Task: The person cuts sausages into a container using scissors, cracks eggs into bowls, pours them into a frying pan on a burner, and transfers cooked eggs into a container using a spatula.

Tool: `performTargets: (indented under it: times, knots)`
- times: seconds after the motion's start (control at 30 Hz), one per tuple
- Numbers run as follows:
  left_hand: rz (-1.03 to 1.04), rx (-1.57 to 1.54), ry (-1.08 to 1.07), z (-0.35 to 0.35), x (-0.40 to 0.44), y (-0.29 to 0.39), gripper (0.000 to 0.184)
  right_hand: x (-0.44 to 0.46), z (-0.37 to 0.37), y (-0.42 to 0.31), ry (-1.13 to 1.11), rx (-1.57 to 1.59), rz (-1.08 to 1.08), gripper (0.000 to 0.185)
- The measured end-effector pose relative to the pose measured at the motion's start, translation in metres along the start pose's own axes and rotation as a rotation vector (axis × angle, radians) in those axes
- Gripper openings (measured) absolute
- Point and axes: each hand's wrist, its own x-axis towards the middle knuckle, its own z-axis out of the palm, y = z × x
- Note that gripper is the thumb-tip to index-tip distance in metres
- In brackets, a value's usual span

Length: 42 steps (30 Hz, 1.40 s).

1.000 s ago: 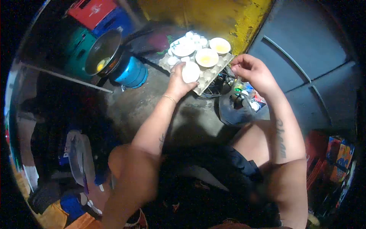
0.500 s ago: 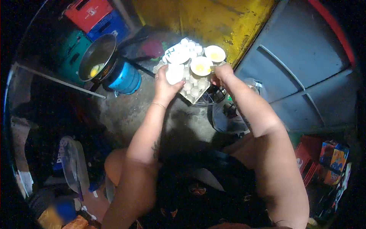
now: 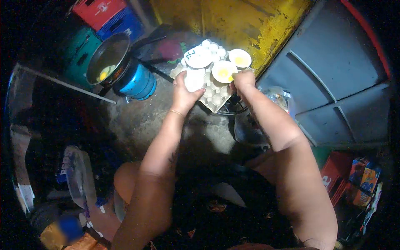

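Note:
My left hand (image 3: 185,92) curls round a brightly lit white bowl (image 3: 194,80) at the near left of a grey egg tray (image 3: 216,99). To its right, a white bowl with yellow liquid egg (image 3: 223,72) rests on the tray. Closed fingers of my right hand (image 3: 244,81) touch this bowl's right rim, beside a small yellow spot; what they pinch is hidden. Behind stand another bowl with yellow contents (image 3: 240,58) and a white bowl with dark markings (image 3: 198,57). Several white eggs (image 3: 211,46) sit at the back.
A dark pan (image 3: 107,58) holding a cracked egg (image 3: 107,73) sits over a blue cylinder stove (image 3: 139,83) on the left. Stacked crates (image 3: 100,12) stand behind it. Yellow panel (image 3: 250,25) and grey metal door (image 3: 325,71) bound the back and right.
The view has shifted slightly, so the tray and bowls appear a little further right. Both hands keep nearly the same places at the bowls.

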Motion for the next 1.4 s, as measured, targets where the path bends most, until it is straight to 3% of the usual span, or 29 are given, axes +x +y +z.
performTargets:
  times: [0.17, 0.23, 0.33, 0.47, 0.53, 0.87, 1.1, 1.17, 1.27, 1.4]
  knots:
    - [-0.019, 0.003, 0.002, 0.002, 0.005, 0.004, 0.092, -0.045, -0.041, -0.054, -0.073, 0.214, 0.123, 0.009]
    - [0.018, 0.013, -0.002, 0.006, 0.006, 0.006, 0.093, -0.035, -0.056, -0.033, -0.137, -0.081, -0.38, 0.009]
    - [0.09, 0.034, -0.037, 0.018, 0.01, 0.013, 0.093, -0.038, -0.081, -0.024, -0.191, -0.191, -0.541, 0.009]
    - [0.172, 0.047, -0.113, 0.037, 0.012, 0.036, 0.093, -0.062, -0.119, -0.039, -0.177, 0.051, -0.252, 0.009]
    - [0.21, 0.06, -0.15, 0.046, 0.016, 0.037, 0.094, -0.119, -0.146, -0.116, -0.137, 0.273, 0.221, 0.008]
    - [0.152, 0.198, -0.255, 0.062, 0.02, 0.045, 0.092, -0.14, -0.155, -0.108, -0.153, 0.422, 0.247, 0.008]
    - [0.069, 0.263, -0.355, 0.072, 0.028, 0.039, 0.107, -0.137, -0.153, -0.098, -0.177, 0.447, 0.242, 0.008]
    - [0.121, 0.301, -0.308, 0.06, 0.022, 0.055, 0.114, -0.132, -0.147, -0.091, -0.154, 0.405, 0.191, 0.009]
    - [0.035, 0.319, -0.351, 0.025, 0.018, 0.08, 0.121, -0.134, -0.147, -0.098, -0.171, 0.399, 0.195, 0.008]
    - [0.173, 0.162, -0.419, -0.011, 0.012, 0.099, 0.121, -0.132, -0.143, -0.1, -0.221, 0.312, 0.141, 0.009]
